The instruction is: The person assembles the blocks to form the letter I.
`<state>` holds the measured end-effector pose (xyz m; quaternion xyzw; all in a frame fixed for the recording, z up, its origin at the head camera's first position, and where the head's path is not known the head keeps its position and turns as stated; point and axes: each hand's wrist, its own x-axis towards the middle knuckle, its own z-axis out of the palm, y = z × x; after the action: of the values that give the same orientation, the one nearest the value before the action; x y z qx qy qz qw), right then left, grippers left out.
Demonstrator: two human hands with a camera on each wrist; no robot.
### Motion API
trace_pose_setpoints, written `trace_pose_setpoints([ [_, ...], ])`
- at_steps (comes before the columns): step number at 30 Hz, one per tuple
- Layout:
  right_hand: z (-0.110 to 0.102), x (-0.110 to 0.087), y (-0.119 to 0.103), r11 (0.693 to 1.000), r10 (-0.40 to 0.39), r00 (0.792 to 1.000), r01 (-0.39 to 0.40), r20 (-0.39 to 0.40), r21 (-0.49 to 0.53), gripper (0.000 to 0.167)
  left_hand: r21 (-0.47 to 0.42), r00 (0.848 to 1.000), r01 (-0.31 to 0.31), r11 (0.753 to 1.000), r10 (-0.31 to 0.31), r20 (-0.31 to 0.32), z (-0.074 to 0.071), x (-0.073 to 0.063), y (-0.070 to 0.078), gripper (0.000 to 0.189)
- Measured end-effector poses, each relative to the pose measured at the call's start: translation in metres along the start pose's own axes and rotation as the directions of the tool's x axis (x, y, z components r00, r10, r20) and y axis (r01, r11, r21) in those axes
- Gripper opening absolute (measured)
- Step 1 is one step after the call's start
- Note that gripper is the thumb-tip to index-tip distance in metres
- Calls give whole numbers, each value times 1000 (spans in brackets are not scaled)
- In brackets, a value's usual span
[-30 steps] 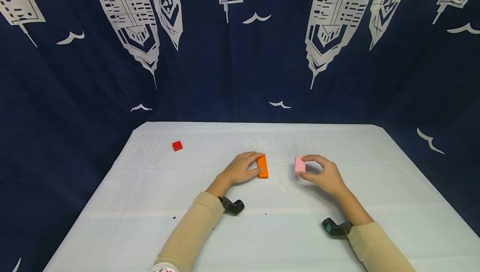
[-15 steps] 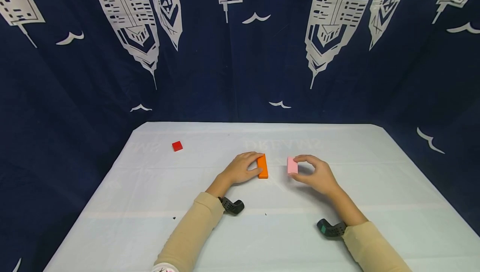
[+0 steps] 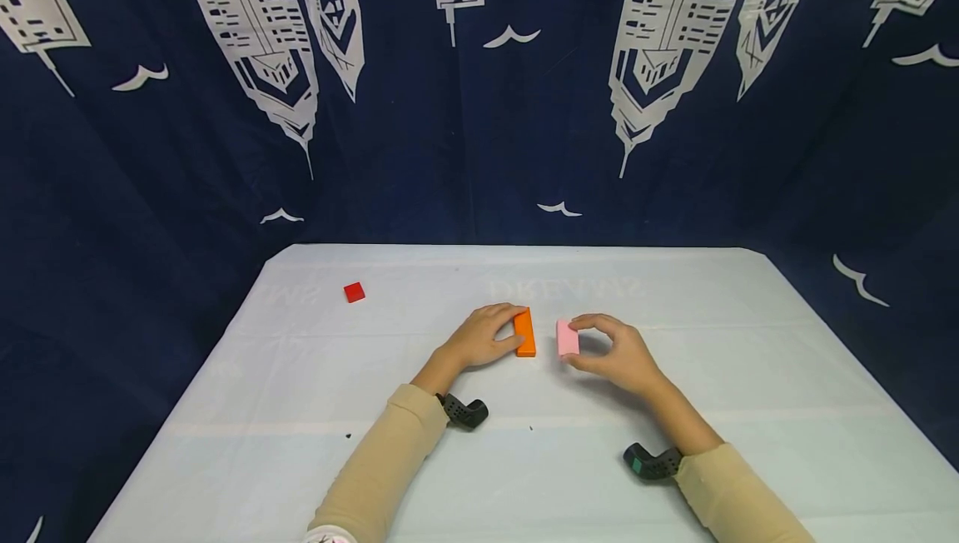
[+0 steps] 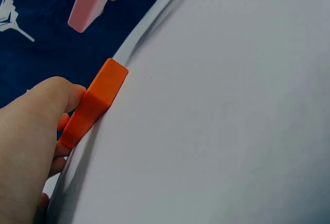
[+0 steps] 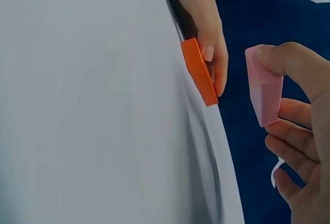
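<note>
Here, from the head view, orange block [image 3: 526, 335] on the middle of the table [image 3: 539, 476], gripped from its left side by the left hand [image 3: 478, 338], long axis pointing almost straight away from the person. Just to the right, across a narrow gap, pink block [image 3: 567, 339], pinched end to end by the right hand [image 3: 628, 358], long axis nearly parallel; hard to tell from here, resting or lifted. Far edge of the table well beyond both blocks, against dark cloth [image 3: 449, 151]; broad white surface on the near side, red block [image 3: 355, 292] well apart toward the far left corner. Both sleeves [image 3: 382, 460] cut off by the lower border.

In the left wrist view, orange block slanting from lower left to upper right along the table's curved edge, left hand clasped on from the left, partly hidden behind. Pink block at the top, apart and tilted much alike, upper end cut off; right hand mostly out of view.

In the right wrist view, pink block in front of the cloth, long axis close to upright, held from the right; contact at the lower end hard to make out. Orange block to the left, slanting down rightward; left hand cut off at the top.
</note>
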<state>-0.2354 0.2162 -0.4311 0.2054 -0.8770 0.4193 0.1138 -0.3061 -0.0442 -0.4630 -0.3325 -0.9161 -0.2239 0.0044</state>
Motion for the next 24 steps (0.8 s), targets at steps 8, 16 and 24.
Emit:
trace_pose_setpoints([
  [8,9,0,-5,998,-59,998,59,12,10,45,-8,1000,-15,1000,15,-19,0,0,0,55],
  [16,18,-2,-11,996,-84,994,84,70,9,46,2,999,-29,1000,29,-21,1,1,-1,55],
  [24,28,-5,-17,994,-105,985,110,140,-24,47,-1,999,-35,999,35,-26,1,1,-1,55],
])
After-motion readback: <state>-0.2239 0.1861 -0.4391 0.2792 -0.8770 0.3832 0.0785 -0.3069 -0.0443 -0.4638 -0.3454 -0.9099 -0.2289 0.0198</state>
